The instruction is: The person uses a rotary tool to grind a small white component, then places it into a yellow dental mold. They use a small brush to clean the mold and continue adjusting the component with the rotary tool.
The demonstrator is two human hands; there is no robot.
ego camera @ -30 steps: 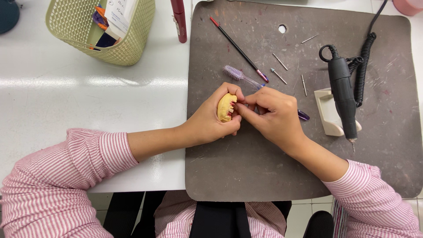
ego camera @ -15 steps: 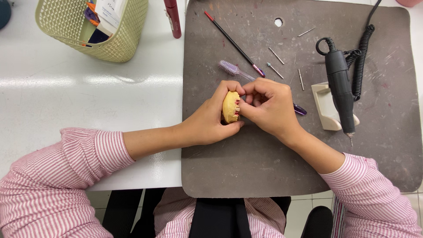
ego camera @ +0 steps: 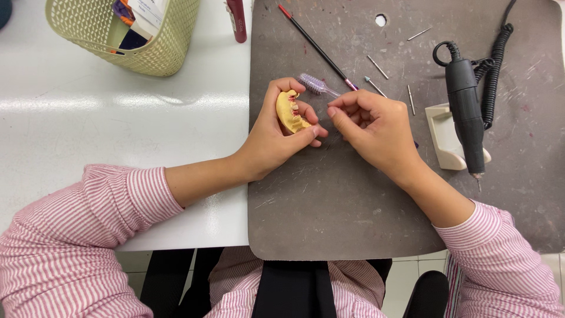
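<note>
while the left hand (ego camera: 276, 138) is gripping the yellow dental cast (ego camera: 290, 112) over the grey mat (ego camera: 329, 200), the right hand (ego camera: 376, 132) is now drawing away from it, fingers curled narrow, perhaps pinching a small tool i cannot make out, pausing the work.

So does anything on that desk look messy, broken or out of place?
Nothing looks broken or spilled. The grey mat is scratched and stained, and several thin metal bits lie scattered loose on it. The left hand holds a yellow dental cast; the right hand is close beside it.
</note>
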